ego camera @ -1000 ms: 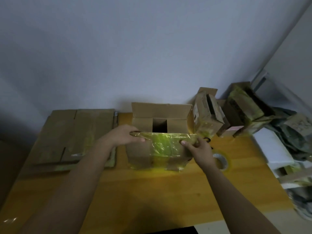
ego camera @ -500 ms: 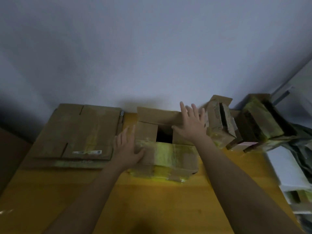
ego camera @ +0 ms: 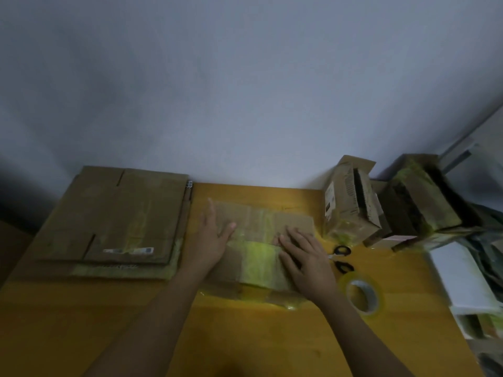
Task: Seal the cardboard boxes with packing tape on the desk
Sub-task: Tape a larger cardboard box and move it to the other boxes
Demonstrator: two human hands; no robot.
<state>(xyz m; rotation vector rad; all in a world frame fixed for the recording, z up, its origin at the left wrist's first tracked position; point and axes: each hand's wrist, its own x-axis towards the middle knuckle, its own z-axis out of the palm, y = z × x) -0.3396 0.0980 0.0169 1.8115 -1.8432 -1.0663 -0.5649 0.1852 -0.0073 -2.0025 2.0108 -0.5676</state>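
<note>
A brown cardboard box [ego camera: 261, 224] sits mid-desk with its top flaps folded down and a yellowish strip of tape across the near flap. My left hand [ego camera: 211, 242] lies flat on the box's left side, fingers straight and spread. My right hand [ego camera: 304, 257] presses flat on the right side of the flaps. A roll of yellowish packing tape [ego camera: 363, 295] lies on the desk just right of my right wrist. Black-handled scissors [ego camera: 341, 257] rest between the box and the roll.
A stack of flattened cardboard [ego camera: 114, 219] covers the desk's left end. Taped boxes [ego camera: 351, 202] and a further box [ego camera: 419, 197] crowd the far right by the wall. A white slab [ego camera: 462, 273] lies at the right edge. The yellow desk [ego camera: 245, 336] stretches toward me.
The upright back flap has been folded down and the box top is now closed. Both hands moved from the open flaps to lie flat on the closed top.
</note>
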